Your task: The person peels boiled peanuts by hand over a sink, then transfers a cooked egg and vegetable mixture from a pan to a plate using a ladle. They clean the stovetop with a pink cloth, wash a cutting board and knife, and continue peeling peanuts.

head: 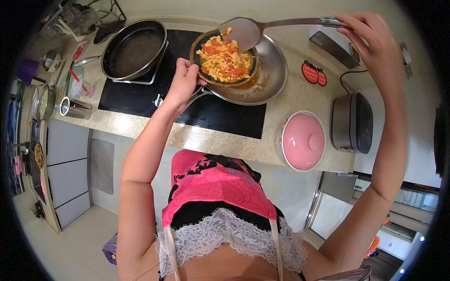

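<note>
My left hand grips the near left rim of a glass bowl, which is full of scrambled egg with tomato. Beneath the bowl lies a stainless steel frying pan, with sauce and food residue on its bottom. Its handle runs toward me under my left wrist. In my right hand, raised at the upper right, is the end of a metal spatula's handle. The blade of the spatula is over the far side of the bowl, and a bit of egg and tomato shows beside it.
A black frying pan sits on the left of the black cooktop. Toward the right are a pink-lidded bowl, a dark countertop appliance and a red fruit-shaped mat. A metal cup and a cup with red straw stand left.
</note>
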`<state>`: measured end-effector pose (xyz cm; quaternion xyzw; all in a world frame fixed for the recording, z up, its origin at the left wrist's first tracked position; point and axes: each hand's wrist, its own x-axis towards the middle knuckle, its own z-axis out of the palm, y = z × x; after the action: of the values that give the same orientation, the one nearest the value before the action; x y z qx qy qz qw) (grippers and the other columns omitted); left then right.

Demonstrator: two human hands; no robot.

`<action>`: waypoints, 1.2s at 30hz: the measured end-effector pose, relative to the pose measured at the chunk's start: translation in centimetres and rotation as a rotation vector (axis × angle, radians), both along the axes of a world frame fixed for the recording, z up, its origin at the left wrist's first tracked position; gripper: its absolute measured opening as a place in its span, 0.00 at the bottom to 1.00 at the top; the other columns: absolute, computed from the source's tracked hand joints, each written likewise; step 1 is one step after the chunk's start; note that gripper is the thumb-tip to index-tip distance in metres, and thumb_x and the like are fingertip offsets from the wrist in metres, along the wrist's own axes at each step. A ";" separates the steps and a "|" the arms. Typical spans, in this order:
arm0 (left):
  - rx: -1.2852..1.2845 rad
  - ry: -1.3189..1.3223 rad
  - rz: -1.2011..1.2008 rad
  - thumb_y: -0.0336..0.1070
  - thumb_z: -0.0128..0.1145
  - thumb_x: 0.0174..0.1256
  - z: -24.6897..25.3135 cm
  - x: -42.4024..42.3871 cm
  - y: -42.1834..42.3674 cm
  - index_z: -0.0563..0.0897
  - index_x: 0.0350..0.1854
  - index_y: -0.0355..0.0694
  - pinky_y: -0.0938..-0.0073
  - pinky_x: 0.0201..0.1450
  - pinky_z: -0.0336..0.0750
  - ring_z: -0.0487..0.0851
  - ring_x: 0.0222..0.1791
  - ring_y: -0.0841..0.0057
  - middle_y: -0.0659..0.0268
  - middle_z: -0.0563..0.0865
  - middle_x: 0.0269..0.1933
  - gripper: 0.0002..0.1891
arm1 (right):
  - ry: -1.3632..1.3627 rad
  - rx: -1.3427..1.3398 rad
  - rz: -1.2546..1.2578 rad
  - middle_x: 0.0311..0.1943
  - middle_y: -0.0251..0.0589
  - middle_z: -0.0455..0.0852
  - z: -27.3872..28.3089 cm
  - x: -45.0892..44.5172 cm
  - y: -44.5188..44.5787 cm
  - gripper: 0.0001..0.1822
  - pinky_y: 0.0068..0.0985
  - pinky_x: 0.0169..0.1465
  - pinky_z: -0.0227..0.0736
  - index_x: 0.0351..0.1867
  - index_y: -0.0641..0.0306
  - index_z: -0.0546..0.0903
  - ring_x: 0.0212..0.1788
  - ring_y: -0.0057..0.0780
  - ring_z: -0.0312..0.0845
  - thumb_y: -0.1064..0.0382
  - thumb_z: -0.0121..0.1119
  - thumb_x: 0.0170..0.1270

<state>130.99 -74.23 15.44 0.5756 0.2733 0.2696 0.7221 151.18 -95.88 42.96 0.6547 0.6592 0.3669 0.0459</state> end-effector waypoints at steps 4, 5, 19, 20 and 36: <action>-0.022 -0.024 -0.035 0.34 0.42 0.73 -0.3 0.5 -0.5 0.64 0.41 0.39 0.78 0.41 0.77 0.76 0.32 0.79 0.64 0.74 0.37 0.05 | -0.164 0.064 -0.049 0.36 0.32 0.82 0.0 -2.5 -3.5 0.18 0.25 0.37 0.69 0.50 0.46 0.84 0.35 0.27 0.75 0.63 0.65 0.56; -0.020 -0.021 -0.043 0.34 0.42 0.73 -0.1 0.5 -0.5 0.64 0.41 0.39 0.78 0.40 0.77 0.77 0.32 0.79 0.64 0.74 0.37 0.05 | -0.159 0.072 -0.075 0.36 0.32 0.82 -0.2 -2.7 -4.2 0.19 0.26 0.36 0.69 0.51 0.45 0.84 0.34 0.28 0.75 0.62 0.65 0.55; -0.188 0.014 0.081 0.36 0.42 0.73 5.0 -1.8 -4.3 0.67 0.41 0.41 0.75 0.41 0.74 0.74 0.33 0.81 0.68 0.73 0.34 0.05 | 0.384 0.252 -0.159 0.34 0.36 0.84 -2.5 2.6 -8.4 0.17 0.24 0.40 0.70 0.46 0.52 0.86 0.34 0.28 0.77 0.67 0.68 0.51; -0.189 0.035 0.111 0.36 0.42 0.73 4.8 -2.3 -4.7 0.67 0.41 0.41 0.75 0.41 0.73 0.74 0.34 0.81 0.68 0.73 0.35 0.05 | 0.440 0.243 -0.138 0.34 0.37 0.84 -3.0 4.1 -7.8 0.17 0.24 0.41 0.70 0.46 0.52 0.86 0.35 0.28 0.77 0.68 0.68 0.51; -0.284 0.121 0.218 0.34 0.40 0.73 2.7 -4.6 -13.6 0.63 0.42 0.43 0.78 0.39 0.71 0.70 0.32 0.84 0.70 0.71 0.34 0.03 | 0.285 0.322 0.048 0.36 0.35 0.84 -7.1 3.2 -11.8 0.20 0.24 0.40 0.68 0.41 0.54 0.88 0.37 0.29 0.75 0.71 0.73 0.42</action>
<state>126.38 -87.83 18.14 0.4498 0.4122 0.2699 0.7449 154.42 -107.65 35.84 0.6830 0.6074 0.3721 -0.1617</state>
